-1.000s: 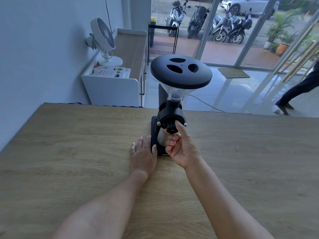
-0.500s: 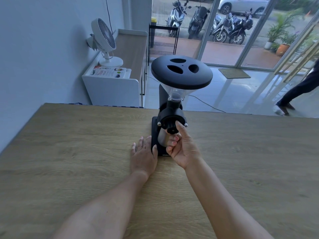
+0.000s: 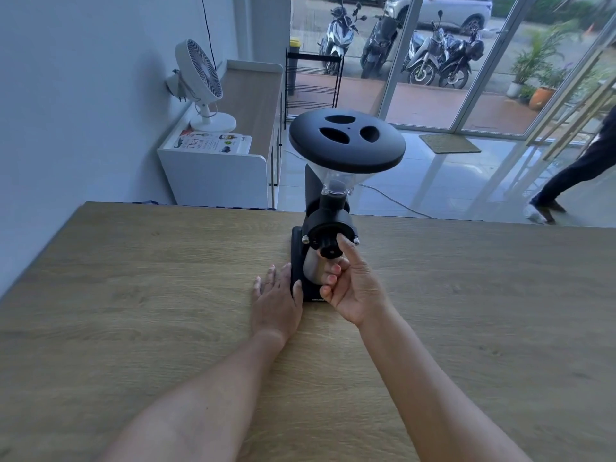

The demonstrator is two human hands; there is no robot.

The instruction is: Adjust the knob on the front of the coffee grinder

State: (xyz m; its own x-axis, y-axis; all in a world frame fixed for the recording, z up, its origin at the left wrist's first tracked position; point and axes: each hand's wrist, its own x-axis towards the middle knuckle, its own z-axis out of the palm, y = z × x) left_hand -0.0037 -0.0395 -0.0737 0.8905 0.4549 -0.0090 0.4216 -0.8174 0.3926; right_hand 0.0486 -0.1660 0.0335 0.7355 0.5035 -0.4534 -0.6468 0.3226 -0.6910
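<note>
1. Two bare forearms reach forward from the bottom edge over a wooden table [image 3: 133,295], whose pale oak grain fills the lower half of the view.
2. The left hand [image 3: 276,300] lies palm down on the table, fingers stretched flat, with its thumb side against the left edge of the grinder's black base. It grips nothing.
3. The right hand [image 3: 355,288] is raised in front of the grinder. Its thumb points up and touches the right side of the knob [image 3: 328,249], while the other fingers curl under the knob, so the knob is pinched between thumb and curled fingers.
4. The knob is a small black ribbed dial on the front of the coffee grinder [image 3: 328,225], below its round black grinding head.
5. The grinder stands upright near the table's far edge, about midway across. A shiny metal cup sits under the knob, and a clear funnel hopper with a wide black lid [image 3: 346,141] tops it.
6. Beyond the table a white cabinet [image 3: 216,175] against the left wall carries a white fan [image 3: 203,81] and a printed booklet [image 3: 213,143].
7. Farther off, glass doors show parked motorbikes [image 3: 433,51], and a walking person's leg [image 3: 573,175] shows at the right edge.
</note>
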